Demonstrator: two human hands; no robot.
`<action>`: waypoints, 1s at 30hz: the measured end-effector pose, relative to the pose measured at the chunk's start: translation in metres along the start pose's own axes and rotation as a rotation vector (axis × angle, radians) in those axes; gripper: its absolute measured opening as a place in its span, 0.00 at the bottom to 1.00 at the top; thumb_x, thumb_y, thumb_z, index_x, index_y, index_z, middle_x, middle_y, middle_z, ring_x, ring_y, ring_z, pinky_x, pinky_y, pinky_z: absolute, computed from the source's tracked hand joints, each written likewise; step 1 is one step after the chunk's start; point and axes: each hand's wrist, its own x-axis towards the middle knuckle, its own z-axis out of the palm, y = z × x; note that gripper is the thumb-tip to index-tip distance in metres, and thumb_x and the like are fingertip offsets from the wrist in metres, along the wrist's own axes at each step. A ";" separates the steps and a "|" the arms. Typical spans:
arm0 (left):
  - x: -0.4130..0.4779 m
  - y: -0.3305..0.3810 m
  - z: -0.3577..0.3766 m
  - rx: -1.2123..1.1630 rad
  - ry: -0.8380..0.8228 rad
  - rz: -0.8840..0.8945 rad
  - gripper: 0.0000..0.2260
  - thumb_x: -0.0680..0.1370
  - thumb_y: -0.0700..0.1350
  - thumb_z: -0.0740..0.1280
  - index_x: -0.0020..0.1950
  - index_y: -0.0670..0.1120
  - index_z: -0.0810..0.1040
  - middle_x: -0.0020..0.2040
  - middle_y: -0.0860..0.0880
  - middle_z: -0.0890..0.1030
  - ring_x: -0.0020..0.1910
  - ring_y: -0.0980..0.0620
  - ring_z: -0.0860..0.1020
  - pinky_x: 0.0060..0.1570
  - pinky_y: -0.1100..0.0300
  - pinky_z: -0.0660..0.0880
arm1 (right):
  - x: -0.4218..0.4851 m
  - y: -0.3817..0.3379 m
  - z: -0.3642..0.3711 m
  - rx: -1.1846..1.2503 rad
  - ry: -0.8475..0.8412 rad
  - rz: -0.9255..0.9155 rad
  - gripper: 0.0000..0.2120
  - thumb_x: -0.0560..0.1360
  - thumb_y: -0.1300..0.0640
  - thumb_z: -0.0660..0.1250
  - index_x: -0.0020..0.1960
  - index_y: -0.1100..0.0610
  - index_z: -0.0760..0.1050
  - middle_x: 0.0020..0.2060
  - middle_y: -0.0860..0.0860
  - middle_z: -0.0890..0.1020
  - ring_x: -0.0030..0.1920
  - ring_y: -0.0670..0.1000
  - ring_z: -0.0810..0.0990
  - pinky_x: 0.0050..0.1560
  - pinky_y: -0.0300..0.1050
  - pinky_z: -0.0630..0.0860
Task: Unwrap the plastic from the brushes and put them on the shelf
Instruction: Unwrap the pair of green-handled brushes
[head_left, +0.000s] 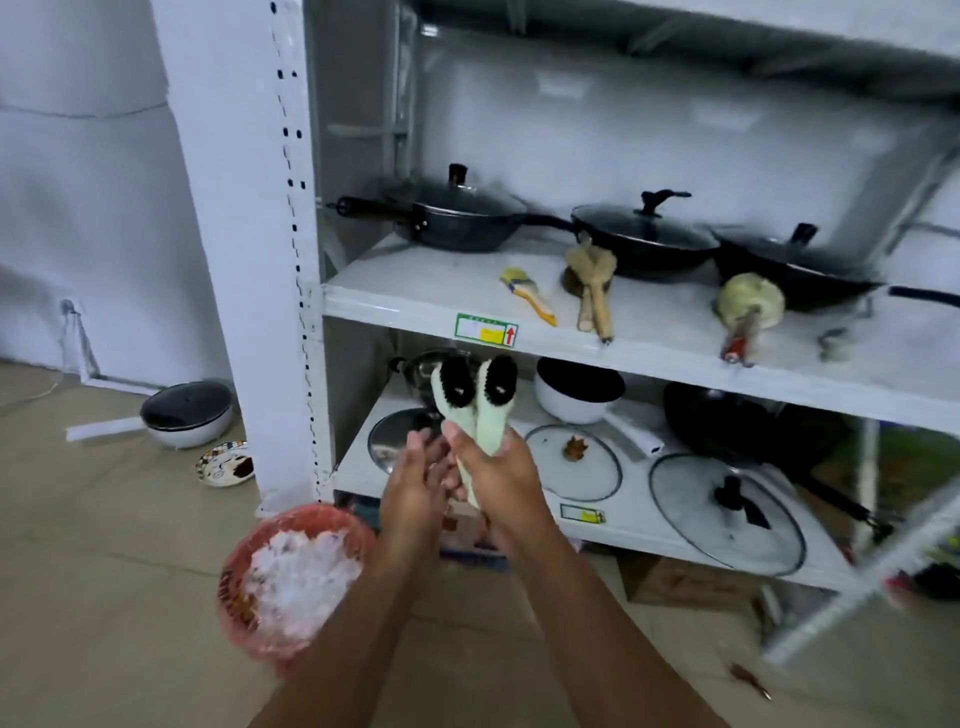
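White metal racking fills the wall ahead, and its middle shelf (415, 291) already carries lidded pans (457, 223) at the back and wooden-handled scrubbers (597, 296) along the front. Your two pale green brushes (472, 400) are in the air before the lower tier, black bristle heads up, side by side and touching. Your right hand (501, 478) has its fingers curled round both handles together. Your left hand (415, 480) lies against them from the side, its fingers (418, 447) fairly straight and close together, gripping nothing I can see. Expect the brushes to be light and rigid, with springy bristles and nothing fragile. Any film would be slick, though blur hides whether some remains, so hold at the handles, not the bristles. A red basket (296, 571) of crumpled plastic sits on the floor by your left forearm.
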 end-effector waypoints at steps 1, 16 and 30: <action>-0.002 0.016 0.017 -0.003 -0.015 0.037 0.22 0.86 0.57 0.54 0.69 0.46 0.76 0.60 0.44 0.85 0.58 0.46 0.84 0.60 0.45 0.79 | -0.002 -0.019 -0.008 0.017 -0.001 -0.029 0.10 0.80 0.54 0.71 0.56 0.60 0.80 0.31 0.52 0.81 0.26 0.48 0.76 0.27 0.42 0.72; 0.033 0.103 0.194 0.558 -0.287 0.260 0.25 0.85 0.61 0.54 0.76 0.48 0.66 0.72 0.47 0.72 0.66 0.47 0.75 0.68 0.48 0.72 | 0.025 -0.193 -0.157 -0.192 0.218 -0.104 0.14 0.83 0.63 0.52 0.64 0.68 0.69 0.37 0.59 0.78 0.29 0.49 0.78 0.26 0.39 0.73; 0.154 0.050 0.246 0.795 -0.408 0.372 0.29 0.84 0.63 0.52 0.82 0.52 0.58 0.82 0.50 0.61 0.79 0.49 0.63 0.73 0.55 0.59 | 0.191 -0.150 -0.238 -0.318 0.388 0.035 0.09 0.82 0.60 0.56 0.46 0.57 0.73 0.49 0.61 0.83 0.48 0.59 0.83 0.42 0.48 0.82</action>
